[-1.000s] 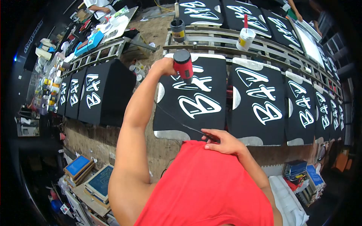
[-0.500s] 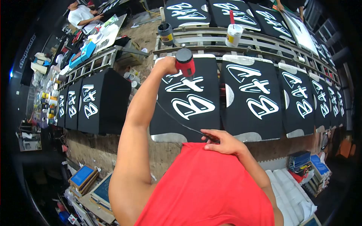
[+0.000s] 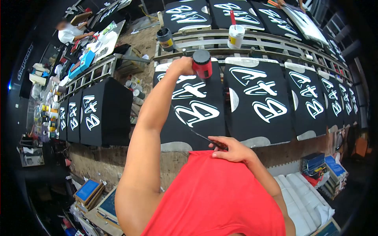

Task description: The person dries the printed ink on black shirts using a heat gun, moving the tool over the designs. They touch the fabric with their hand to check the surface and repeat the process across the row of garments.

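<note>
My left hand (image 3: 183, 66) is wrapped round a red heat gun with a black round end (image 3: 202, 67). It is held over the upper part of a black fabric panel (image 3: 212, 133) printed with white outlined letters. Where the nozzle points is hidden beneath the gun's body. Close to my red shirt, my right hand (image 3: 233, 150) has its fingers curled on the gun's black cord (image 3: 199, 134), which runs across the panel. A second printed black panel (image 3: 252, 122) lies just to the right.
More printed panels (image 3: 309, 124) continue rightward, with others (image 3: 112, 118) at left. Beyond the metal rails (image 3: 189, 45) stand a dark paint tub (image 3: 165, 41) and a white one (image 3: 235, 37). A person in a white shirt (image 3: 71, 33) works at upper left; another person's hands show upper right.
The heat gun in my left hand has shifted slightly right over the panel. My view has turned a little, and my right hand stays on the cord. The person at upper left has changed posture.
</note>
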